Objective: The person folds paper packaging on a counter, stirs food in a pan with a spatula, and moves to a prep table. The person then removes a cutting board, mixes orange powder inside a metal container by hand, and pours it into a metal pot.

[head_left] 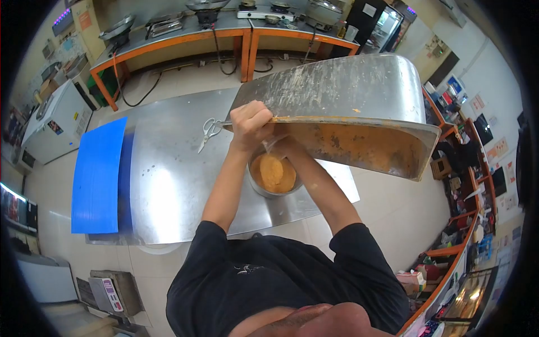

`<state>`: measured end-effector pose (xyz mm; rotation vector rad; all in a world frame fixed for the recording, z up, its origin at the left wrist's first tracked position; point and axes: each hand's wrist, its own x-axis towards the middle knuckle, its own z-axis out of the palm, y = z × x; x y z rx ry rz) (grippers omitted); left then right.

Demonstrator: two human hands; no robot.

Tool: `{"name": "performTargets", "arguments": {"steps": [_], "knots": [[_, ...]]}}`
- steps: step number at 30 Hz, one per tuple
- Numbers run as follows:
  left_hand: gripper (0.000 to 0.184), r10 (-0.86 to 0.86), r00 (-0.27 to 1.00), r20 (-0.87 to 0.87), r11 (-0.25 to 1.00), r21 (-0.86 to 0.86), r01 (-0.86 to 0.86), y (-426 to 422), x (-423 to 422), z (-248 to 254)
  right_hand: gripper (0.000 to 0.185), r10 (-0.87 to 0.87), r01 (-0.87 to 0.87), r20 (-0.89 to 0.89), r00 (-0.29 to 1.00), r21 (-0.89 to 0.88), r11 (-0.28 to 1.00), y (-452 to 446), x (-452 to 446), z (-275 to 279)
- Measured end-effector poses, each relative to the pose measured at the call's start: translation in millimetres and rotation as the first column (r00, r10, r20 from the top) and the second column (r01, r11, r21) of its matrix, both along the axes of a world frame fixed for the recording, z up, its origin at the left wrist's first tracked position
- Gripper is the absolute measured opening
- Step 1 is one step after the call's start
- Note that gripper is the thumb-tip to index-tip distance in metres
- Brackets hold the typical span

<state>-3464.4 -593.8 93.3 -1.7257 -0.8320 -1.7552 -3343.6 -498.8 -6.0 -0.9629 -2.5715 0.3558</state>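
Observation:
My left hand (251, 121) is closed round the rim at the near-left corner of a large, deep metal tub (337, 92). The tub is tipped on its side, its mouth facing me and orange-brown residue smeared over the inner wall. Below that corner stands a round metal pot (260, 188) holding a mound of orange-yellow paste or powder (275, 173). My right hand (285, 147) is in the shadow under the tub's rim, just above the pot, beside a pale, translucent strip that I cannot identify. Its fingers are mostly hidden. White-handled scissors (209, 132) lie left of my left hand.
The pot stands on a steel table (163, 151). A blue sheet (98, 177) covers its left end. Beyond is an orange-framed counter (168, 48) with woks and burners. Cluttered shelves (457, 224) run along the right; a scale (106, 295) sits at lower left.

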Motion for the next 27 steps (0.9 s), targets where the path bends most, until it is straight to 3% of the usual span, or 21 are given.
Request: {"name": "performTargets", "arguments": {"steps": [4, 6, 8, 14, 17, 20, 24, 26, 27], "knots": [[0.021, -0.001, 1.000, 0.029, 1.000, -0.006, 0.001, 3, 0, -1, 0.051, -0.172, 0.163, 0.056, 0.983, 0.141, 0.976, 2, 4, -81], [0.021, 0.004, 0.999, 0.039, 1.000, -0.008, -0.004, 6, 1, -2, 0.048, -0.258, 0.216, 0.257, 0.931, 0.181, 0.959, -2, 18, -67], [0.022, 0.023, 0.999, 0.028, 1.000, -0.018, -0.022, 6, 1, -4, 0.045, -0.260, 0.234, 0.567, 0.781, 0.121, 0.965, -38, 28, 31], [0.023, -0.025, 1.000, 0.008, 1.000, 0.007, 0.025, 6, -1, -1, 0.040, -0.246, 0.203, 0.274, 0.930, 0.175, 0.963, 24, 37, -50], [0.023, -0.014, 0.999, 0.031, 1.000, 0.007, 0.014, 15, -4, -2, 0.040, -0.233, 0.229, 0.537, 0.811, 0.077, 0.971, -16, 37, -52], [0.021, -0.036, 0.999, 0.028, 0.999, -0.029, 0.037, 15, -3, -3, 0.040, -0.181, 0.222, 0.542, 0.821, -0.011, 0.975, -45, 48, -46], [0.022, -0.044, 0.999, -0.025, 0.999, -0.004, 0.044, 12, -3, 2, 0.042, -0.196, 0.176, 0.321, 0.926, 0.092, 0.980, -19, 52, -30], [0.022, -0.033, 0.999, -0.027, 0.999, 0.007, 0.033, 13, -3, 6, 0.044, -0.272, 0.245, 0.199, 0.941, 0.151, 0.958, -13, 46, -3], [0.022, -0.040, 0.999, -0.013, 0.999, 0.005, 0.040, 12, -1, 8, 0.044, -0.267, 0.223, 0.211, 0.941, 0.210, 0.952, -10, 49, -18]]}}
